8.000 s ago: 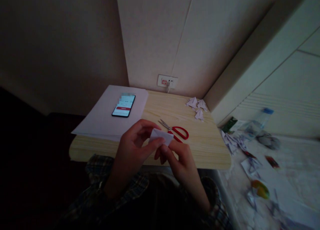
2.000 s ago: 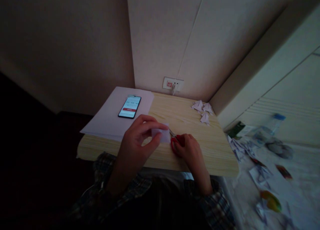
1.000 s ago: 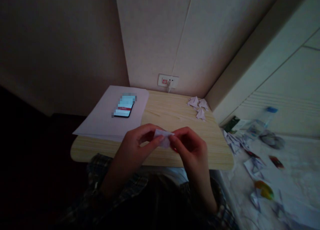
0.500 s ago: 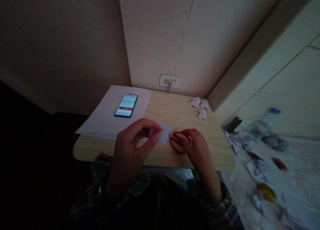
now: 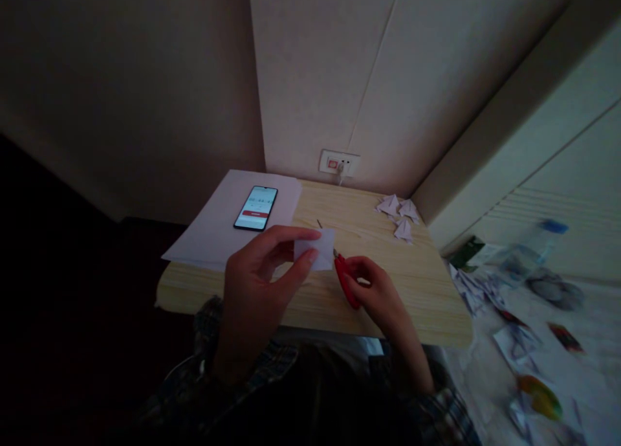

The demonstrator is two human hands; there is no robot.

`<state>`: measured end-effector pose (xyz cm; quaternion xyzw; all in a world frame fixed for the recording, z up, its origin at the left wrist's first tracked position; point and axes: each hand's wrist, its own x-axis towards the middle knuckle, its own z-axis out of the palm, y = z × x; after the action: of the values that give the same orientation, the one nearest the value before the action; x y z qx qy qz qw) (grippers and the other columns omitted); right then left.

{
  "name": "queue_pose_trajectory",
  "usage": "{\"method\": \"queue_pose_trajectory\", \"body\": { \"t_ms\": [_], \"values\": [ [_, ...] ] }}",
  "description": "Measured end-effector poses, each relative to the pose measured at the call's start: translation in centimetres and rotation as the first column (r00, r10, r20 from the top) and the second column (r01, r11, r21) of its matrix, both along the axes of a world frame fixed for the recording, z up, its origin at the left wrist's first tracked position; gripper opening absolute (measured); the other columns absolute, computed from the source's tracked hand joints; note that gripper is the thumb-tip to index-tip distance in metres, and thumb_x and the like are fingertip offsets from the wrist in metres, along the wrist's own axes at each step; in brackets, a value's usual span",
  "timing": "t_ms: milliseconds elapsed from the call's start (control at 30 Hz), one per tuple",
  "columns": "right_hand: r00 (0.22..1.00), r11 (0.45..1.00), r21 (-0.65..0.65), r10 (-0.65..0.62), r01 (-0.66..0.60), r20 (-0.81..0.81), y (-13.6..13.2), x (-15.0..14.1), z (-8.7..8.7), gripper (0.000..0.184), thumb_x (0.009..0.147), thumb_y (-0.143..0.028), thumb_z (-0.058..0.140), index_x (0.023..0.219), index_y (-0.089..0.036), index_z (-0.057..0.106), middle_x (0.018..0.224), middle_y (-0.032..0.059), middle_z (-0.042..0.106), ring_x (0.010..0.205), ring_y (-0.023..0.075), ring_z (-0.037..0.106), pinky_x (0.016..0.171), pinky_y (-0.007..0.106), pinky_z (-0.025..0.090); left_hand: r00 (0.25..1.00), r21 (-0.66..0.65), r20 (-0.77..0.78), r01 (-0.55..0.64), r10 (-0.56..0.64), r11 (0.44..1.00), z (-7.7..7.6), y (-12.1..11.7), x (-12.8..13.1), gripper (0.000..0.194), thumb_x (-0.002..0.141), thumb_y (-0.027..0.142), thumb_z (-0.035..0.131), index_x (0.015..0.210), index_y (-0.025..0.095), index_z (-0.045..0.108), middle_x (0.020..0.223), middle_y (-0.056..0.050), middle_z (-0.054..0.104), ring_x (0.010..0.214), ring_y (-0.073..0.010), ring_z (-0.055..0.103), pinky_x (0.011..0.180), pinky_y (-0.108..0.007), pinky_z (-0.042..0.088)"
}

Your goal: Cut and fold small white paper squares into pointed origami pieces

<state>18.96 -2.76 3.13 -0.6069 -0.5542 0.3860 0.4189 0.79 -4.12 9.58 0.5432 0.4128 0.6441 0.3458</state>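
Between the thumb and fingers of my left hand (image 5: 264,274) is a small folded piece of white paper (image 5: 326,248), raised over the near part of the wooden table. My right hand (image 5: 376,290) grips red-handled scissors (image 5: 345,281) at the handles. The blades point away from me and run behind the paper, with one tip showing past its upper edge. Whether the blades touch the paper I cannot tell.
A lit phone (image 5: 256,208) lies on large white sheets (image 5: 206,229) at the table's left. Several folded paper figures (image 5: 402,229) sit at the back right. A wall socket (image 5: 339,164) holds a plug. Clutter and a plastic bottle (image 5: 536,242) lie to the right, beyond the table (image 5: 417,310).
The scissors have turned in my right hand, their handles coming together and blades now behind the paper. My left hand has tilted the paper more upright. The view has shifted slightly left.
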Motion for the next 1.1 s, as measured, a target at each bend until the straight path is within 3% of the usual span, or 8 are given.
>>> {"method": "queue_pose_trajectory", "body": {
  "t_ms": [133,233,333,533,667,933,1100],
  "values": [
    [0.955,0.999,0.033,0.051,-0.044,-0.292,-1.0,-1.9,1.2,0.036,0.067,-0.047,0.078,0.089,-0.022,0.066,0.074,-0.0018,0.064,0.061,0.0133,0.058,0.058,0.027,0.051,0.999,-0.006,0.028,-0.035,0.035,0.999,0.3,0.1,-0.1,0.016,0.078,0.007,0.074,0.086,0.021,0.077,0.086,0.003,0.080,0.076,-0.0120,0.075,0.070,-0.017,0.061],
    [0.895,0.998,0.049,0.060,-0.042,-0.442,-2.1,-3.5,1.4,0.047,0.069,-0.065,0.074,0.083,-0.023,0.059,0.068,-0.0055,0.053,0.045,0.0072,0.041,0.040,0.021,0.036,0.999,0.014,0.024,-0.032,0.032,0.999,0.5,0.1,0.0,0.015,0.077,0.008,0.074,0.085,0.021,0.076,0.084,0.003,0.079,0.075,-0.0120,0.074,0.069,-0.017,0.061],
    [0.846,0.994,0.077,0.103,-0.074,-0.522,-3.1,-4.4,1.5,0.057,0.070,-0.078,0.068,0.081,-0.024,0.055,0.064,-0.0075,0.044,0.041,0.0064,0.030,0.035,0.021,0.024,0.998,0.016,0.019,-0.058,0.057,0.998,0.6,0.0,0.1,0.016,0.078,0.007,0.073,0.086,0.021,0.075,0.084,0.003,0.078,0.075,-0.0112,0.074,0.071,-0.017,0.061],
    [0.819,0.965,0.152,0.262,-0.214,-0.511,-4.0,-4.2,1.7,0.058,0.080,-0.080,0.059,0.089,-0.023,0.059,0.074,-0.0028,0.045,0.061,0.0132,0.039,0.053,0.027,0.034,0.997,0.002,0.016,-0.075,0.075,0.997,0.9,-0.1,0.0,0.019,0.077,0.006,0.074,0.087,0.023,0.075,0.086,0.005,0.078,0.075,-0.0095,0.074,0.072,-0.015,0.061],
    [0.808,0.936,0.139,0.350,-0.324,-0.474,-4.3,-4.3,1.5,0.057,0.085,-0.079,0.052,0.092,-0.023,0.055,0.077,-0.0023,0.047,0.062,0.0139,0.040,0.054,0.028,0.037,0.999,0.023,0.020,-0.031,0.030,0.999,0.7,0.1,-0.2,0.022,0.077,0.004,0.074,0.086,0.024,0.075,0.087,0.007,0.078,0.076,-0.0078,0.074,0.073,-0.012,0.060],
    [0.857,0.964,0.056,0.256,-0.259,-0.447,-5.0,-5.3,2.7,0.063,0.079,-0.084,0.055,0.090,-0.022,0.054,0.080,-0.0028,0.049,0.062,0.0115,0.042,0.053,0.025,0.037,1.000,-0.028,0.010,0.013,-0.012,1.000,0.9,0.2,-0.3,0.019,0.076,0.004,0.074,0.081,0.023,0.073,0.081,0.008,0.079,0.075,-0.0067,0.075,0.070,-0.008,0.059],
    [0.869,0.974,0.039,0.218,-0.224,-0.445,-5.1,-5.4,2.8,0.062,0.077,-0.084,0.056,0.090,-0.023,0.053,0.079,-0.0031,0.049,0.062,0.0120,0.041,0.053,0.026,0.037,1.000,-0.031,0.003,0.001,-0.001,1.000,0.9,0.2,-0.2,0.019,0.075,0.005,0.075,0.081,0.022,0.073,0.083,0.005,0.080,0.076,-0.0101,0.076,0.070,-0.014,0.061]
  ]
}}
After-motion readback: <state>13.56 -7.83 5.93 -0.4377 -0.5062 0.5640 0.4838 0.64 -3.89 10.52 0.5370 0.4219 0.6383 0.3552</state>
